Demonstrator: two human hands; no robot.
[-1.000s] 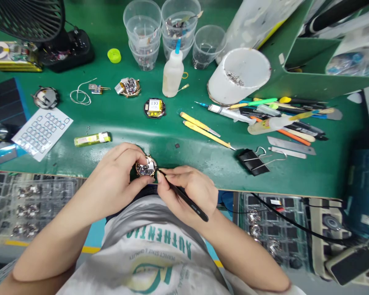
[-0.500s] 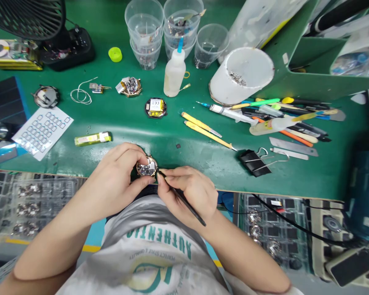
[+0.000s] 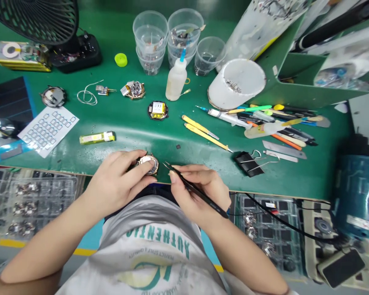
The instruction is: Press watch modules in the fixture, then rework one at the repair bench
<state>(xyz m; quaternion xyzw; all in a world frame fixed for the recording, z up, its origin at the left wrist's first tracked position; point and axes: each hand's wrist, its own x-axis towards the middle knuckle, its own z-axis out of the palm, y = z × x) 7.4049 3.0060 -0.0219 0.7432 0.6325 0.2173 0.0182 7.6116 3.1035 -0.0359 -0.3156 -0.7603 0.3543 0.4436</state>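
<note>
Watch [image 3: 146, 158], just below mid-frame, was held by the half-curled left hand [image 3: 119, 174], apparently at a pressing-down step, while the right hand [image 3: 201, 184] pinched tweezers [image 3: 203, 196] beside it, the next move probably calling for steadiness.

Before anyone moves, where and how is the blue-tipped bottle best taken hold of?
Probably around the middle of the blue-tipped bottle, from the near side: it stands upright with a broad, bare body there, while the clear cups stand close behind and the narrow tip offers little to grip.
</note>
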